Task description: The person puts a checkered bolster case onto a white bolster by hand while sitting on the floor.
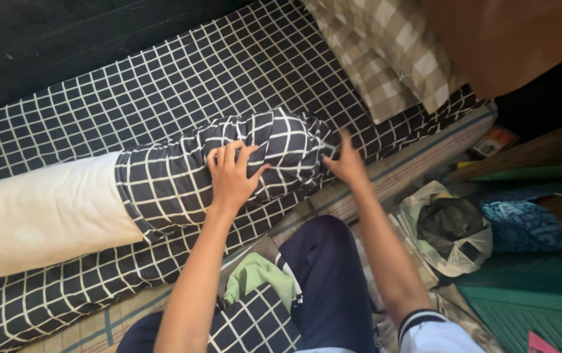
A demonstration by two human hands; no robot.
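Observation:
A long white bolster pillow [39,212] lies across a mattress with a dark grid-pattern sheet [183,72]. A matching dark grid cover [170,176] is pulled over the pillow's right half. My left hand [232,175] lies flat on the covered part, fingers spread and pressing into the fabric. At the pillow's right end, my right hand [345,163] pinches the bunched end of the cover, slightly blurred. My knees in dark blue trousers [326,274] are at the mattress edge.
A beige checked pillow [385,59] lies at the top right beside a brown cushion [516,39]. On my lap is green cloth [258,274] and more grid fabric [255,323]. To the right sit a plastic bag with dark contents [451,229], blue patterned cloth [523,225] and a green slatted panel [536,317].

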